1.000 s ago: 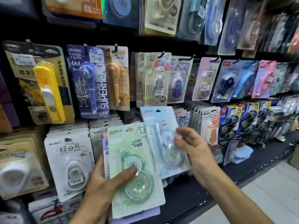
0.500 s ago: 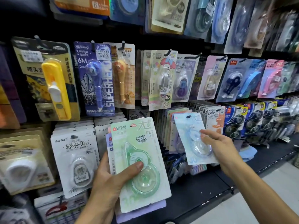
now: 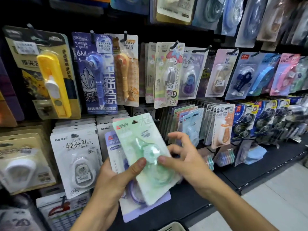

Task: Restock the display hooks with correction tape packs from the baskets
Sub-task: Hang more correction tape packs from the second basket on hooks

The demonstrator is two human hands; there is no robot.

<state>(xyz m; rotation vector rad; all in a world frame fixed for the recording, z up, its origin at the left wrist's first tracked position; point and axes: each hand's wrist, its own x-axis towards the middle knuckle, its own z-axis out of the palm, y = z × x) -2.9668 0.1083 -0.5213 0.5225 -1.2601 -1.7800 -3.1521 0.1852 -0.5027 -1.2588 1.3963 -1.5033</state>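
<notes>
We grip a small stack of packs in our left hand point(image 3: 115, 179), thumb clamped across the green pack point(image 3: 146, 157) on top, a purple pack point(image 3: 143, 207) beneath. Our right hand point(image 3: 185, 157) pinches the green pack's right edge, upper fingers spread apart.

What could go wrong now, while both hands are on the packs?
1. The left hand holds a fanned stack under one thumb; as the right hand pinches the mint-green carded tape pack, the lavender carded pack beneath may slip out and fall.
2. The green pack is tilted, so its hang hole might miss the black hook.
</notes>
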